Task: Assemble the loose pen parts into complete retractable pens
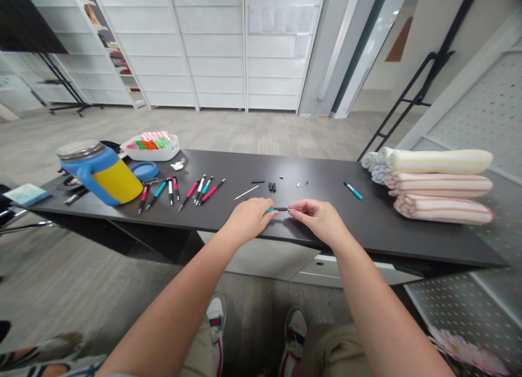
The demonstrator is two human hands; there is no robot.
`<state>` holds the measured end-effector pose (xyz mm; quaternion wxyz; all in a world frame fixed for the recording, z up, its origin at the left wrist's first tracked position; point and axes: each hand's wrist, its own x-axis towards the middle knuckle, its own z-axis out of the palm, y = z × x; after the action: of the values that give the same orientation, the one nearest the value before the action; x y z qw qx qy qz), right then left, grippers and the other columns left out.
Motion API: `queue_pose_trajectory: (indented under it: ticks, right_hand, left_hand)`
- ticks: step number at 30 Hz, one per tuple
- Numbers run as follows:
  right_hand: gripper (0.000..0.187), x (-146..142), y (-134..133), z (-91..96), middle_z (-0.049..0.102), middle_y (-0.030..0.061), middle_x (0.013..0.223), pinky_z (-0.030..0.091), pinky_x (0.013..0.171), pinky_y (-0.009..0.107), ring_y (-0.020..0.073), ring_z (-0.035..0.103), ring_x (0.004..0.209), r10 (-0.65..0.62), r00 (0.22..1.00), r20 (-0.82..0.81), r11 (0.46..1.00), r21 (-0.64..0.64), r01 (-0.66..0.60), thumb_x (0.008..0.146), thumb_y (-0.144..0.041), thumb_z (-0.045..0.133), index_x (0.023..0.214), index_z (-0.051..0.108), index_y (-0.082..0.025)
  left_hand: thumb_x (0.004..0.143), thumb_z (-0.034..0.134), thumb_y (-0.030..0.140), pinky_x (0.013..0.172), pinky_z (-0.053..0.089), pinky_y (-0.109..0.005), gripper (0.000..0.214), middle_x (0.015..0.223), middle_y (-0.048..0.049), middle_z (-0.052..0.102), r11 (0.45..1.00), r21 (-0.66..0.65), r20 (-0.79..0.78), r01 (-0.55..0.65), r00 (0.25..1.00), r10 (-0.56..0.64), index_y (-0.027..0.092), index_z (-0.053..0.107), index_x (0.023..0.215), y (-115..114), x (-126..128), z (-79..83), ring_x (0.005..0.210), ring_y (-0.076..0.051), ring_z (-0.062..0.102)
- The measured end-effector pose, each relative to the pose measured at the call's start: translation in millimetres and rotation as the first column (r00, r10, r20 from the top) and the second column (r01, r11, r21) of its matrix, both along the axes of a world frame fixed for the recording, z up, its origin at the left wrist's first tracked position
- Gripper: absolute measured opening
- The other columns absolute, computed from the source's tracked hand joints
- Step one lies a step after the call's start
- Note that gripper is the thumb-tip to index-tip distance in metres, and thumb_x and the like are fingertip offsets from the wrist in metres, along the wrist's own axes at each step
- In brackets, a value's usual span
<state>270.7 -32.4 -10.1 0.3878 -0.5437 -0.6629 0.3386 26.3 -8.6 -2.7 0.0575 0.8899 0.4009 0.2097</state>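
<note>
My left hand (249, 218) is closed round the blue end of a ballpoint pen (280, 209) with a black grip, held level just above the table. At the pen's other end, the fingertips of my right hand (317, 215) pinch its tip; whether the tip is loose from the barrel is too small to tell. Just beyond my hands lie pen parts: a thin white refill (247, 192), two short black pieces (272, 187), a slim black piece (258, 181) and several tiny bits. A blue pen barrel (353, 191) lies off to the right.
Several red, blue and white pens (199, 190) lie to the left, near a blue-and-yellow mug (110, 175) and a blue lid (144, 171). Behind is a white basket (173, 148) of colourful packets. Rolled towels (442, 184) are stacked on the right of the dark table (326, 173).
</note>
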Motion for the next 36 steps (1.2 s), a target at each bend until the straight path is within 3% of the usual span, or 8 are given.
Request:
queue_pose_trajectory:
  ticks: [9, 17, 20, 24, 30, 36]
  right_hand:
    - [0.023, -4, -4, 4.2, 0.081, 0.0017, 0.087, 0.05, 0.07, 0.028, 0.0186, 0.071, 0.075, -0.008, 0.987, 0.163, 0.999, 0.033, 0.003, 0.09, -0.045, 0.071, 0.097, 0.08, -0.025]
    - [0.024, -8, -5, 6.6, 0.076, 0.0013, 0.085, 0.043, 0.07, 0.028, 0.0175, 0.067, 0.076, 0.051, 0.93, 0.364, 0.979, 0.167, -0.119, 0.103, -0.039, 0.056, 0.093, 0.073, -0.024]
    - [0.02, -7, -5, 5.8, 0.075, 0.0019, 0.089, 0.042, 0.07, 0.028, 0.0176, 0.065, 0.077, 0.076, 0.918, 0.388, 0.97, 0.185, -0.159, 0.103, -0.038, 0.057, 0.1, 0.071, -0.024]
    - [0.032, -7, -5, 6.0, 0.073, 0.0033, 0.089, 0.042, 0.077, 0.028, 0.0183, 0.065, 0.085, 0.123, 0.899, 0.419, 0.947, 0.22, -0.232, 0.108, -0.034, 0.045, 0.089, 0.068, -0.023]
    - [0.023, -8, -6, 9.1, 0.072, 0.002, 0.088, 0.042, 0.07, 0.029, 0.0185, 0.063, 0.078, 0.112, 0.915, 0.387, 0.975, 0.134, -0.176, 0.105, -0.041, 0.05, 0.1, 0.065, -0.024]
    - [0.032, -8, -5, 9.7, 0.07, 0.0036, 0.086, 0.041, 0.075, 0.03, 0.0198, 0.062, 0.082, 0.123, 0.889, 0.442, 0.962, 0.168, -0.216, 0.108, -0.04, 0.041, 0.09, 0.063, -0.024]
  left_hand:
    - [0.107, 0.048, 0.043, 0.084, 0.048, -0.035, 0.029, 0.099, -0.0079, 0.071, 0.998, 0.001, 0.008, 0.062, 0.998, -0.062, 0.02, 0.065, 0.103, 1, 0, -2.1, 0.095, -0.025, 0.065]
    - [0.107, 0.048, 0.042, 0.084, 0.048, -0.034, 0.028, 0.098, -0.0073, 0.07, 0.999, -0.001, 0.008, 0.053, 0.999, -0.053, 0.02, 0.065, 0.102, 1, -1, -2.1, 0.094, -0.024, 0.064]
    - [0.107, 0.049, 0.042, 0.082, 0.048, -0.034, 0.028, 0.097, -0.0067, 0.07, 0.999, -0.013, 0.023, 0.047, 0.999, -0.046, 0.02, 0.065, 0.1, 1, -2, -1.0, 0.092, -0.023, 0.064]
    - [0.107, 0.049, 0.043, 0.085, 0.048, -0.034, 0.029, 0.098, -0.007, 0.07, 0.997, -0.019, 0.045, 0.08, 0.996, -0.079, 0.02, 0.066, 0.102, 2, -4, -0.6, 0.093, -0.022, 0.063]
    - [0.107, 0.049, 0.041, 0.086, 0.048, -0.035, 0.027, 0.1, -0.0077, 0.07, 0.995, -0.019, 0.061, 0.096, 0.994, -0.094, 0.02, 0.066, 0.103, 2, -5, -1.1, 0.095, -0.023, 0.063]
    - [0.107, 0.048, 0.043, 0.086, 0.048, -0.034, 0.028, 0.098, -0.0076, 0.069, 0.996, -0.013, 0.052, 0.093, 0.994, -0.092, 0.021, 0.066, 0.104, 1, -5, -2.0, 0.095, -0.023, 0.063]
